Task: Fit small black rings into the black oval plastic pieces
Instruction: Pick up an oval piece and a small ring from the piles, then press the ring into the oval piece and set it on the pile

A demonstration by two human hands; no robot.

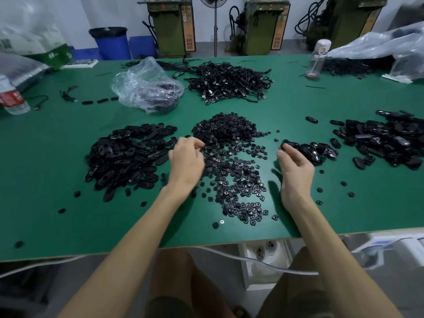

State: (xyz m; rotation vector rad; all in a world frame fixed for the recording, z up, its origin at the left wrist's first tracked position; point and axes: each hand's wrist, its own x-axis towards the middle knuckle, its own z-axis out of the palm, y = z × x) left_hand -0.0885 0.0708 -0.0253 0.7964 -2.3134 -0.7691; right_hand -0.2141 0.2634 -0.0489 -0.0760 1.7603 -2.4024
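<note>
left hand (187, 158): fingertips hidden, curled over rings (226, 134) | right hand (296, 167): grasp unclear

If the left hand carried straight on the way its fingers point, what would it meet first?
The heap of small black rings: the left hand points forward and rightward at its near edge. Whether it touches the heap is unclear.

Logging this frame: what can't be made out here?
Head view:
- left hand: holding anything from the ring pile? Its back hides the fingertips.
- right hand: gripping or just touching an oval piece? Black on black.
- far-right oval pile: fitted or not? Too small.
- plastic bag: contents blurred by creases.
</note>
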